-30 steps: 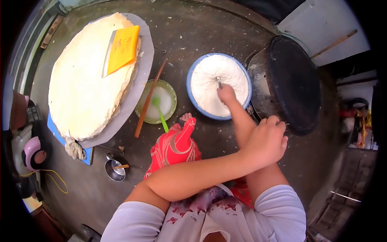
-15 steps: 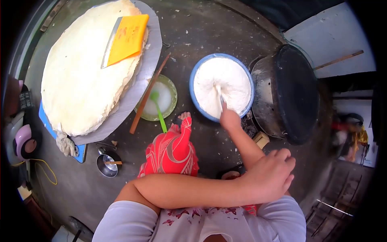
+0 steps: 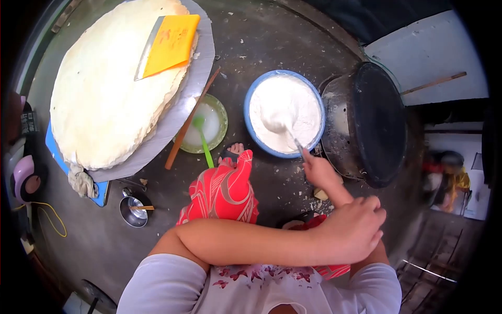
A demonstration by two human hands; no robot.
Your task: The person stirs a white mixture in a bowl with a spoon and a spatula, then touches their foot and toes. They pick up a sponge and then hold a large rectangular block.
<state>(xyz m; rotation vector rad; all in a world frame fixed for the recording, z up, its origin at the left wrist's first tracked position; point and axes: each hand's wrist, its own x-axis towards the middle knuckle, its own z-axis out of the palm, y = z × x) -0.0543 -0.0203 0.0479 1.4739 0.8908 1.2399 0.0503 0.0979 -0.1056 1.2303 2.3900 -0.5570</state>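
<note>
Metal ladle (image 3: 285,128), loaded with white batter, sits in the blue-rimmed round basin of white batter (image 3: 284,112), on the floor just left of the black round griddle (image 3: 377,123). My right hand (image 3: 318,168) is closed round the handle's end at the basin's near rim; my left hand (image 3: 355,227) lies curled over the right forearm, holding nothing. I'd lift level, letting drips fall inside the basin. The ladle's long axis runs diagonally, bowl pointing away-left, handle toward me.

Head-worn view, steeply down, close.
</note>
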